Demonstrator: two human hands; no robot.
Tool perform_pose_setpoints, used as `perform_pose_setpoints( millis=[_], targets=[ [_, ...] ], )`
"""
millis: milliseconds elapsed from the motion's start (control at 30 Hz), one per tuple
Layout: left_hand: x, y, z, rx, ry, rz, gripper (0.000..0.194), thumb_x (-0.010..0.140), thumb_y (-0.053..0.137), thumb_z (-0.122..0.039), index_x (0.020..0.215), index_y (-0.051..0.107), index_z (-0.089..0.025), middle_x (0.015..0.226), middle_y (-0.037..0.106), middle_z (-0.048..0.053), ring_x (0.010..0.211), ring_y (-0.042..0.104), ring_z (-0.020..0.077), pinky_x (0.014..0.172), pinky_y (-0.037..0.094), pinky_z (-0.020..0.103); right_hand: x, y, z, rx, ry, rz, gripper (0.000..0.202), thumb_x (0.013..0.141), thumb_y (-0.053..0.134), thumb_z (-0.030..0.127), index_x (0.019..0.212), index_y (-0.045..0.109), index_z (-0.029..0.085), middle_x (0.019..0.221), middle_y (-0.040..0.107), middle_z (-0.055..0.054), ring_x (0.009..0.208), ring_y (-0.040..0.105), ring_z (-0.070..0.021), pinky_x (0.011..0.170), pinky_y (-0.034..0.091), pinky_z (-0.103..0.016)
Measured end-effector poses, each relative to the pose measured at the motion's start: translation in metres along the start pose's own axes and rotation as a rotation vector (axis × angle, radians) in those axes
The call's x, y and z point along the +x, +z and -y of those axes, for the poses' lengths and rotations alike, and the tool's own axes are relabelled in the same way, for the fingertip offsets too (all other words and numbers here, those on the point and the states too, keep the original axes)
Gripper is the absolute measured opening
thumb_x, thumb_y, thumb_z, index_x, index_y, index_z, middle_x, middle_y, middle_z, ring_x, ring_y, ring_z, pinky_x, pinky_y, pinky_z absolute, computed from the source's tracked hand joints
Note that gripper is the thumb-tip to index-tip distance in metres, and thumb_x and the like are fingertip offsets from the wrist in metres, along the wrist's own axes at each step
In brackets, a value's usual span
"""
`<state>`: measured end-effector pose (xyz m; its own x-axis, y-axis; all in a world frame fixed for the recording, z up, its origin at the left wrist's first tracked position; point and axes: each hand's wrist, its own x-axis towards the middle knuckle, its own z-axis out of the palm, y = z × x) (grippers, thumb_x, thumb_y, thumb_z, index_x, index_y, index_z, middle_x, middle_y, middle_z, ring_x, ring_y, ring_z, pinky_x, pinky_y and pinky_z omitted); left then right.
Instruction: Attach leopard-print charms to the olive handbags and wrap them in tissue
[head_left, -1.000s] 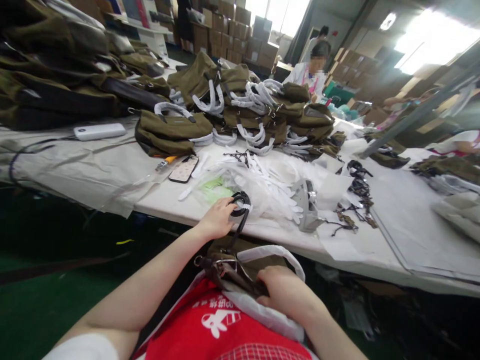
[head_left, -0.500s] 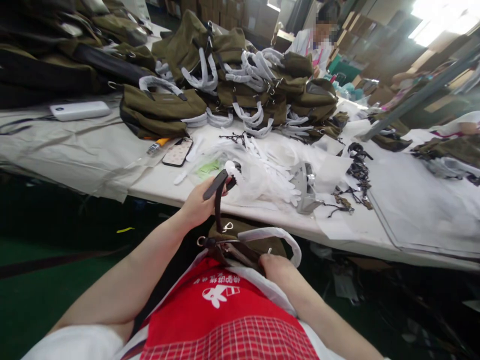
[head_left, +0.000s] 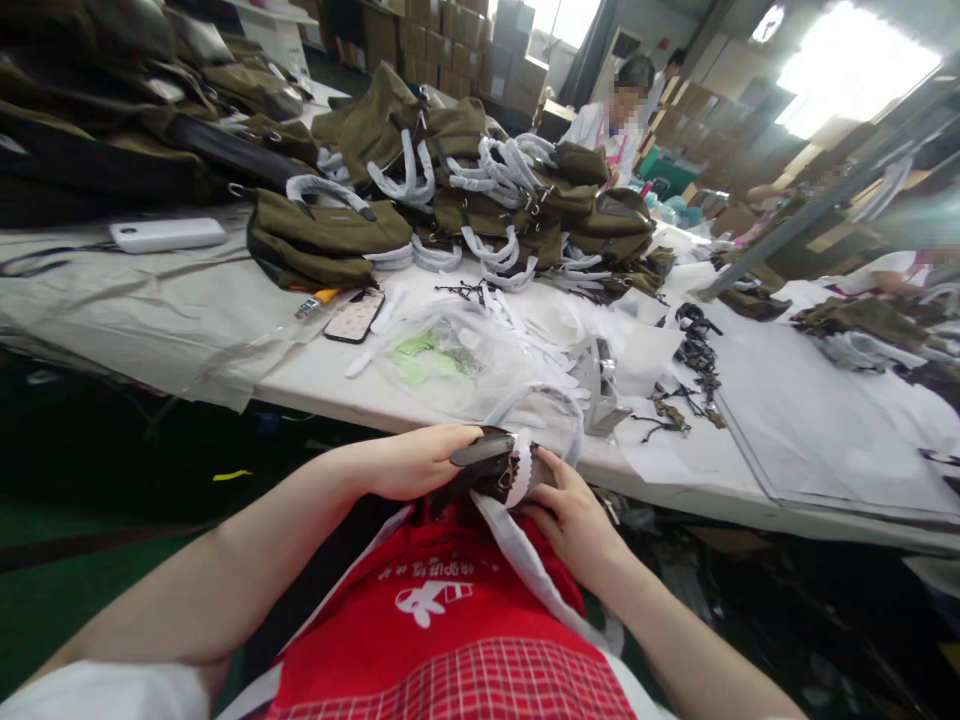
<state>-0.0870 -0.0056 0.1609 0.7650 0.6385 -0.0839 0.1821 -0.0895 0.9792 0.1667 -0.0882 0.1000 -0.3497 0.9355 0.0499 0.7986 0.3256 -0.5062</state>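
My left hand [head_left: 420, 460] is closed on a dark strap [head_left: 480, 450] at the table's front edge. Just right of it, my right hand [head_left: 566, 505] has its fingers bent against an olive bag [head_left: 541, 468], which is held at my waist. A white toothed strip [head_left: 520, 470] lies between the two hands, beside a metal clasp. The bag's wrapped handle rises behind my fingers. Both thumbs are partly hidden, and the bag's lower part is out of sight.
Olive bags with wrapped handles [head_left: 480, 210] are piled across the table [head_left: 300, 375]. Nearer lie a phone [head_left: 355, 315], clear plastic [head_left: 450, 365], a grey metal device [head_left: 600, 385] and dark cords [head_left: 697, 350]. A white power bank [head_left: 169, 235] is at left. A person [head_left: 611, 120] stands behind.
My left hand has come down and right with the strap, close to my right hand. The right hand has come out from the bag's opening onto its top. The white strip is now between them.
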Motion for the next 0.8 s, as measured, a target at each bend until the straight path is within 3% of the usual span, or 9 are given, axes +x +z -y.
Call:
perform_pose_setpoints(
  millis=[167,267,400,500,633,700,800],
  targets=[
    [0.003,-0.013,-0.019,0.326,-0.053,0.161,0.017,0.082,0.053,-0.022,0.083,0.071,-0.021,0.082,0.072,0.003,0.071,0.06,0.0191,0.067,0.046,0.024,0.016,-0.035,0.032,-0.108,-0.267,-0.057,0.014,0.087,0.06,0.015,0.088,0.074,0.021,0.153,0.033,-0.009,0.14,0.032,-0.032,0.112,0.036,-0.052],
    [0.008,-0.014,-0.024,0.507,-0.104,0.287,0.016,0.08,0.053,-0.021,0.073,0.067,-0.02,0.075,0.071,0.006,0.062,0.058,0.0197,0.058,0.042,0.026,0.026,-0.036,0.047,-0.167,-0.42,-0.041,0.015,0.09,0.058,0.017,0.093,0.072,0.022,0.152,0.037,-0.007,0.141,0.03,-0.028,0.113,0.037,-0.046],
    [0.016,-0.005,-0.009,0.532,-0.117,0.41,0.016,0.079,0.056,-0.023,0.067,0.067,-0.021,0.073,0.071,0.008,0.058,0.058,0.0211,0.057,0.041,0.029,0.033,-0.027,0.054,-0.22,-0.516,0.047,0.014,0.09,0.059,0.022,0.083,0.071,0.021,0.147,0.045,-0.008,0.136,0.036,-0.0302,0.108,0.039,-0.048],
    [0.016,0.009,0.01,0.655,-0.194,0.35,0.013,0.078,0.058,-0.025,0.07,0.068,-0.021,0.068,0.071,0.008,0.049,0.055,0.0207,0.052,0.038,0.03,0.033,-0.022,0.05,-0.241,-0.428,0.174,0.014,0.089,0.06,0.023,0.081,0.071,0.021,0.123,0.062,-0.009,0.106,0.058,-0.0252,0.09,0.05,-0.038],
    [0.004,0.03,0.025,0.757,-0.168,0.274,0.014,0.081,0.057,-0.025,0.08,0.069,-0.019,0.076,0.073,0.011,0.06,0.064,0.0235,0.053,0.039,0.029,0.031,-0.025,0.038,-0.076,-0.259,0.312,0.011,0.088,0.062,0.029,0.085,0.071,0.023,0.103,0.064,-0.004,0.077,0.061,-0.0148,0.071,0.049,-0.026],
    [-0.002,0.039,0.024,0.78,-0.113,0.264,0.016,0.083,0.054,-0.023,0.081,0.069,-0.017,0.08,0.073,0.012,0.068,0.067,0.0251,0.059,0.044,0.03,0.033,-0.031,0.029,-0.038,-0.149,0.241,0.012,0.089,0.062,0.032,0.089,0.068,0.022,0.101,0.063,-0.004,0.076,0.061,-0.0139,0.072,0.048,-0.025],
    [-0.008,0.048,0.016,0.835,-0.103,0.305,0.019,0.086,0.052,-0.024,0.085,0.07,-0.015,0.087,0.074,0.014,0.078,0.069,0.0264,0.069,0.05,0.032,0.04,-0.039,0.018,-0.254,0.078,0.081,0.03,0.081,0.07,0.04,0.101,0.064,0.019,0.103,0.062,-0.009,0.089,0.062,-0.0216,0.082,0.047,-0.032]
  ],
)
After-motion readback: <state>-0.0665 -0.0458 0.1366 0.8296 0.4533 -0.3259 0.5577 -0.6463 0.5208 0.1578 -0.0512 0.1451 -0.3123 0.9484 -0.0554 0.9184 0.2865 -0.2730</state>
